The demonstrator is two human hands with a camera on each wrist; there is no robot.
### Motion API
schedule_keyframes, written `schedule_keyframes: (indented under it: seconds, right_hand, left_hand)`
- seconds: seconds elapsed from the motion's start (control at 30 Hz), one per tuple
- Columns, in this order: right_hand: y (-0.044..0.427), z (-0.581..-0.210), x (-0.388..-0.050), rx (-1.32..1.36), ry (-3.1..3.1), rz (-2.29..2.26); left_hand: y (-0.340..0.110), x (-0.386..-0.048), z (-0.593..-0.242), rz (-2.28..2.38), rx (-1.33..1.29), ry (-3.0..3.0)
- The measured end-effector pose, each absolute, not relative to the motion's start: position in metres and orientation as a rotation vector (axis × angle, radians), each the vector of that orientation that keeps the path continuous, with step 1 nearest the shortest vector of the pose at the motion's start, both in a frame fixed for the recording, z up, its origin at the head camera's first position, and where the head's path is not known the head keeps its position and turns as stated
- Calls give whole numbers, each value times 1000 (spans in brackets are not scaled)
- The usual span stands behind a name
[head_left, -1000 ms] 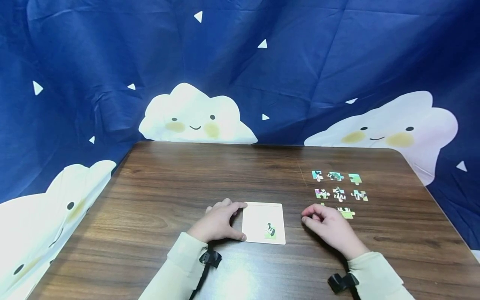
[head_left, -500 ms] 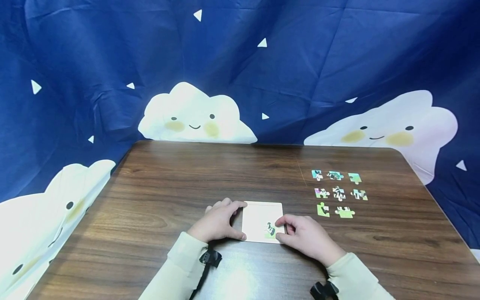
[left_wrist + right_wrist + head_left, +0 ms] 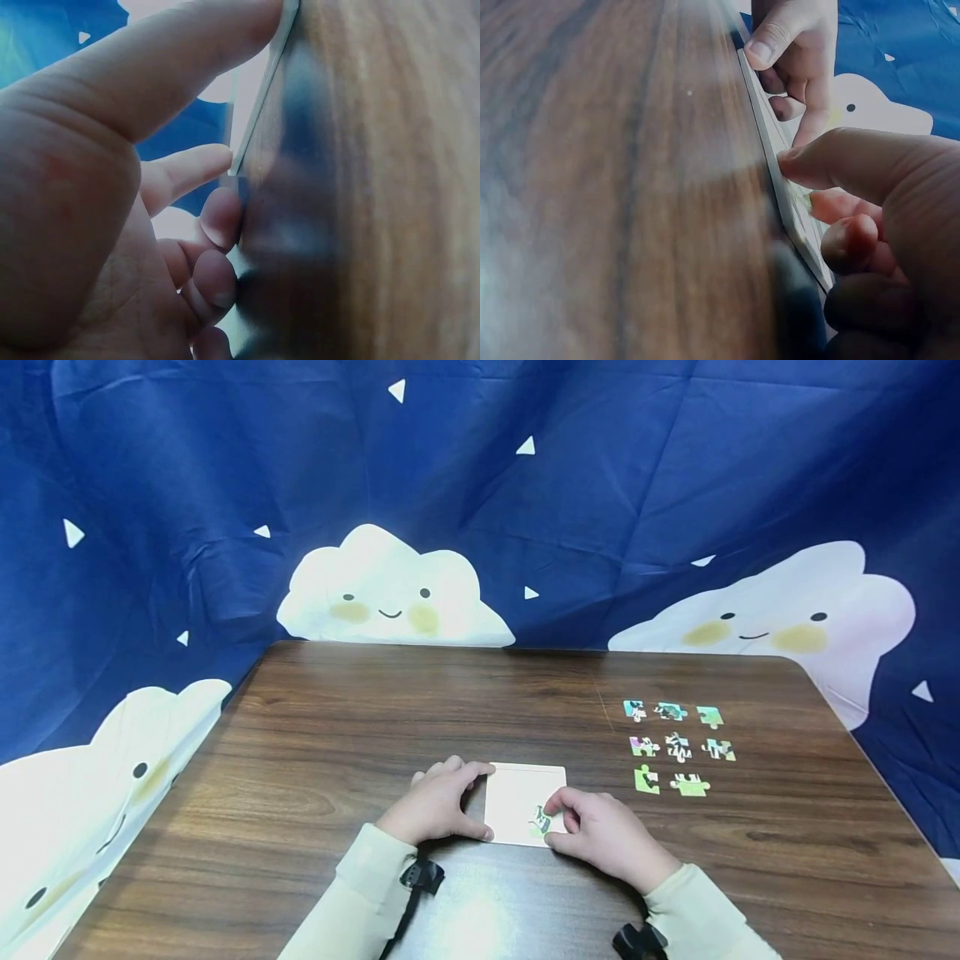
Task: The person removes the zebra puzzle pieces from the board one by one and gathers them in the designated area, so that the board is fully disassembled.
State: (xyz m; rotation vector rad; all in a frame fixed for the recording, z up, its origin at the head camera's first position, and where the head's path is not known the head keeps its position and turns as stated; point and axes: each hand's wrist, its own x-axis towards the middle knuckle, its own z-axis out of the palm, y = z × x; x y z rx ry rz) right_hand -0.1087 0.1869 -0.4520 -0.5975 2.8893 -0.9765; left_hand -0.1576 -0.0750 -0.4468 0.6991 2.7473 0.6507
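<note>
In the head view a white square puzzle board (image 3: 513, 802) lies on the wooden table. My left hand (image 3: 435, 806) spans its left edge, extended thumb and index fingertip touching the two left corners. A jigsaw piece with a black-and-white and green print (image 3: 539, 821) lies on the board's lower right part. My right hand (image 3: 603, 835) has bent thumb and index finger at that piece's right side, pinching it. In the right wrist view the right thumb (image 3: 825, 161) is at the board's rim, and the index finger touches a sliver of green. Most of the piece is hidden there.
Several loose jigsaw pieces (image 3: 677, 747) lie in rows on the right of the table (image 3: 337, 718). Behind the table hangs a blue cloth (image 3: 570, 485) with smiling clouds. Black cameras sit on both wrists, such as the left wrist camera (image 3: 422, 877).
My right hand has come left from beside the loose pieces to the piece on the board, then slid slightly further left over it. My left hand has kept its place.
</note>
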Motion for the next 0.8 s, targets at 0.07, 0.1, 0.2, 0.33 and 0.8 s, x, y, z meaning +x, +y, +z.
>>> schedule_keyframes:
  seconds: [0.07,0.1,0.2,0.33,0.8]
  right_hand:
    - [186,-452,-108,-611,2896,-999]
    - [186,-452,-108,-620,2900,-1013]
    - [185,-453,-108,-655,2900,-1059]
    - [184,-453,-108,-663,2862,-1131]
    - [190,-461,-105,-539,2727,-1456]
  left_hand:
    - [-75,-157,-447,647,701,2750]
    - [-75,-157,-447,645,702,2752]
    - [-75,-157,-446,642,704,2754]
    - [-75,-157,-445,641,707,2756]
    - [-74,-156,-444,634,695,2749]
